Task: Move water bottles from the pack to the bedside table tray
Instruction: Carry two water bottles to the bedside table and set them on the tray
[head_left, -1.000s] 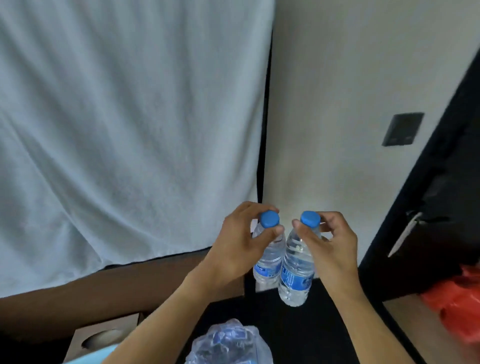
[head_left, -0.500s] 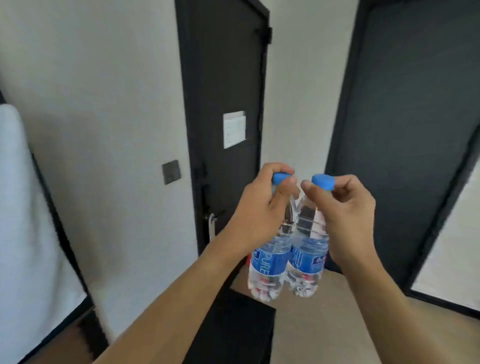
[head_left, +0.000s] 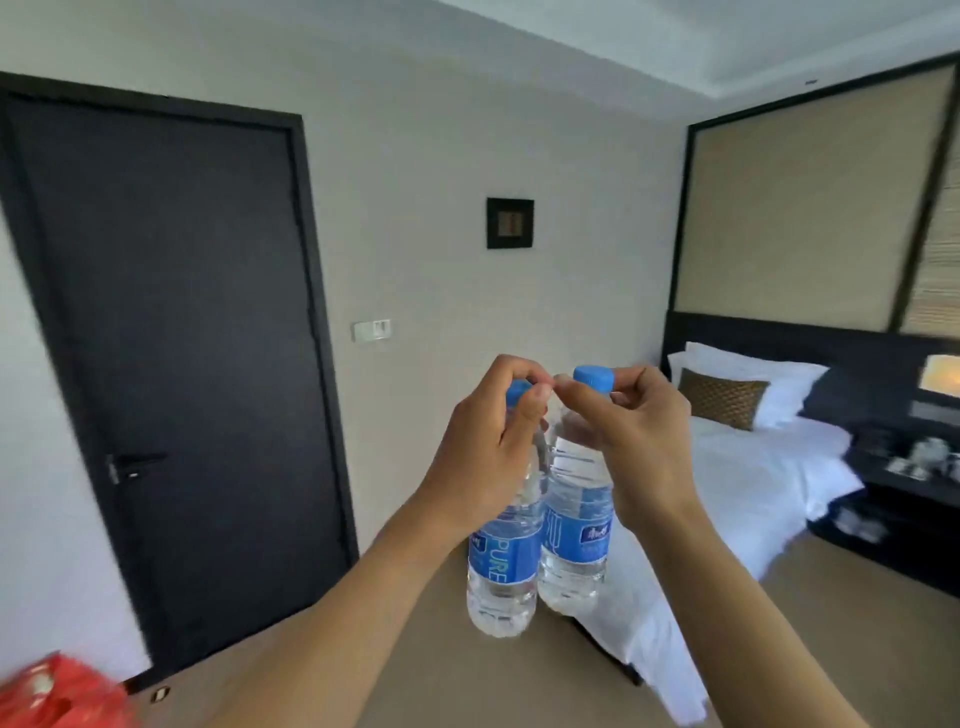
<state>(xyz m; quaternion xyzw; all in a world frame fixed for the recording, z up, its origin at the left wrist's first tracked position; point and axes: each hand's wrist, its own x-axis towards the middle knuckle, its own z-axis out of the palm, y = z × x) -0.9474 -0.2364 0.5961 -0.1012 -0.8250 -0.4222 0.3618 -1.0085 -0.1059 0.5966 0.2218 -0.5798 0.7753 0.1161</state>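
Two clear water bottles with blue caps and blue labels hang side by side in front of me. My left hand (head_left: 488, 447) grips the neck of the left bottle (head_left: 501, 566), covering most of its cap. My right hand (head_left: 636, 441) pinches the neck of the right bottle (head_left: 575, 540) just under its cap. The two bottles touch each other. The dark bedside table (head_left: 904, 483) stands at the far right beside the bed, with small blurred items on top; I cannot make out a tray. The pack is out of view.
A bed (head_left: 737, 467) with white sheets and pillows stretches along the right. A dark closed door (head_left: 171, 364) fills the left wall. Something red (head_left: 57, 696) lies at the bottom left on the tan floor (head_left: 467, 675). A small framed picture (head_left: 510, 222) hangs on the wall.
My view has swung to the right, from the white cloth and doors to the bedroom with the bed and bedside table. Both hands keep holding the bottles by their necks.
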